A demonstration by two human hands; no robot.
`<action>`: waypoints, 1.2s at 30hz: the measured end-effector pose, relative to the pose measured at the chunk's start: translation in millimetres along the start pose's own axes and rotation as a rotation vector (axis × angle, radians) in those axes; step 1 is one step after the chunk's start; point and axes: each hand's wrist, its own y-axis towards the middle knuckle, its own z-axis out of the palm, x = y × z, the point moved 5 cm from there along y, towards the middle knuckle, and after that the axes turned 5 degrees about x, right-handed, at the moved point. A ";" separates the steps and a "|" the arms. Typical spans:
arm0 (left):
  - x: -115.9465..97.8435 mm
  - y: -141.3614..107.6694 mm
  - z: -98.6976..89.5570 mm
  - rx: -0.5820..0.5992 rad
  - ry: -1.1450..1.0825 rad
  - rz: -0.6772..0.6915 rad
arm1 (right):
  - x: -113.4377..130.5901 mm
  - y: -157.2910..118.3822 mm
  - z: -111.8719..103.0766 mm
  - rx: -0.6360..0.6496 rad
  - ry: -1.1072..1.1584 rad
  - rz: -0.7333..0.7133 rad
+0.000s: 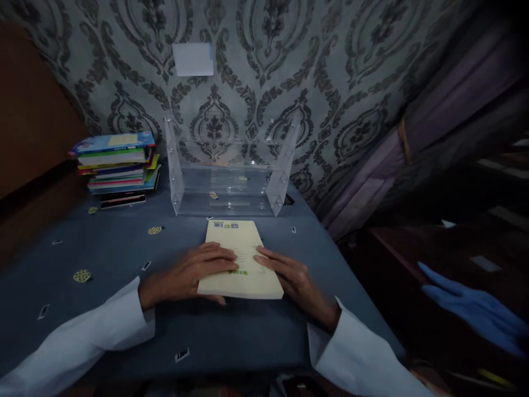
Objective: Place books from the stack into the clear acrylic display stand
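A pale yellow book (235,284) lies in front of me, its printed side up and its upper end toward a clear acrylic rack (229,190). My left hand (198,270) grips the book's left side, fingers across the cover and the thumb under the near edge. On the right side, my right hand (289,273) holds the book with its fingertips on the cover. Small codes and green marks show at the book's far end. The rack stands against the wall, and no books show in it.
A stack of colorful books (118,165) stands at the back left of the blue tablecloth (124,242). A white card (193,59) is on the patterned wall. A blue glove (471,303) lies at the right, below a purple curtain (367,160).
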 end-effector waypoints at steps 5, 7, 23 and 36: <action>18.8 -5.4 27.8 0.134 0.166 0.021 | -15.2 -5.9 17.1 0.074 -0.071 0.020; 26.7 -3.5 29.0 0.144 0.198 0.010 | -21.6 -1.6 19.9 0.085 -0.103 0.024; 33.9 -5.6 29.3 0.313 0.219 -0.002 | -34.0 -0.9 25.0 0.190 -0.202 -0.035; 73.9 -15.6 31.8 0.020 0.258 -0.257 | -39.2 35.3 31.4 0.099 -0.249 0.174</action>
